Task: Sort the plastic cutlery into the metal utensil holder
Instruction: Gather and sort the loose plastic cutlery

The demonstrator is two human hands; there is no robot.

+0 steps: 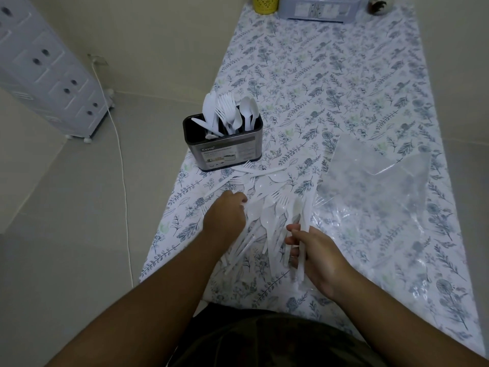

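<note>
A metal utensil holder (227, 151) stands near the table's left edge with white plastic knives, forks and spoons upright in it. In front of it lies a loose pile of white plastic cutlery (267, 218) on the floral tablecloth. My left hand (225, 215) rests on the left side of the pile, fingers curled round a white piece at its tip. My right hand (315, 250) grips a bundle of several white knives (304, 210) at the pile's right side.
A crumpled clear plastic bag (375, 176) lies right of the pile. At the table's far end stand a yellow container (265, 4), a grey plastic box (317, 9) and a dark jar (378, 6). A white drawer unit (45, 67) and a cable (121, 160) are on the floor to the left.
</note>
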